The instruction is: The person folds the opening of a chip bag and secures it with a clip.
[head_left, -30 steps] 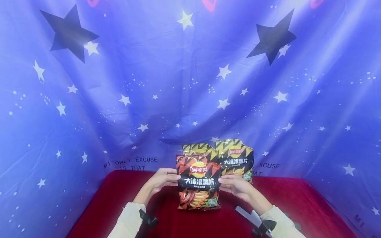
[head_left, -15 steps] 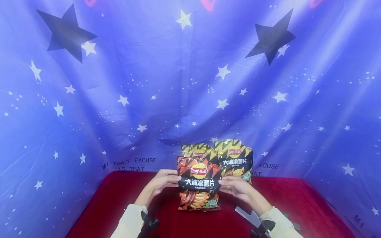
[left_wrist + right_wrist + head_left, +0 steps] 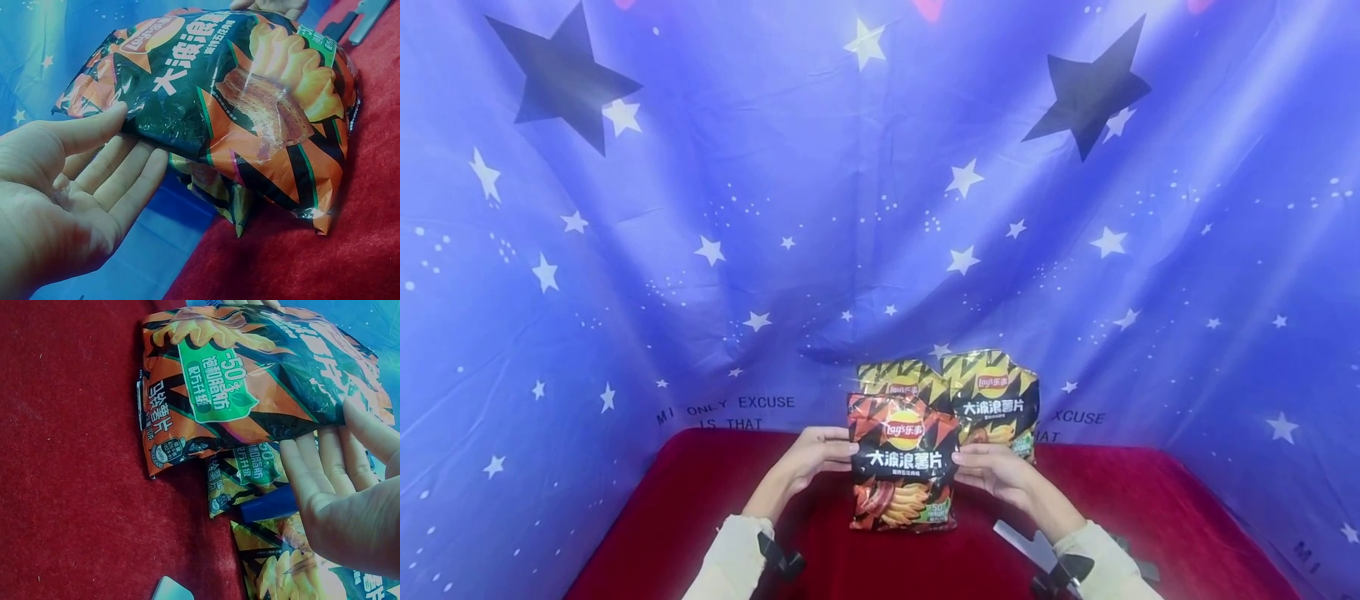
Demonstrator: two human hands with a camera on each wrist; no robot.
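A red-orange and black bag of potato chips (image 3: 904, 492) stands upright in the middle of the head view, its printed front facing me. My left hand (image 3: 805, 461) pinches its left edge, thumb in front and fingers behind, as the left wrist view also shows. On the opposite edge, my right hand (image 3: 1000, 473) grips the bag between thumb and fingers in the same way. Behind it are two yellow and black chip bags. One yellow bag (image 3: 871, 377) is mostly hidden by the red one; the other yellow bag (image 3: 992, 408) stands to the right, partly behind my right hand.
Red cloth (image 3: 1157, 517) covers the table. A blue curtain with stars (image 3: 820, 167) hangs behind and at both sides. Under the yellow bags in the right wrist view, a dark blue object (image 3: 269, 503) shows between them. A grey strip (image 3: 1024, 546) lies by the right wrist mount.
The red chip bag has shifted very slightly to the right, with both hands keeping their hold on its edges. The yellow bags stay where they were.
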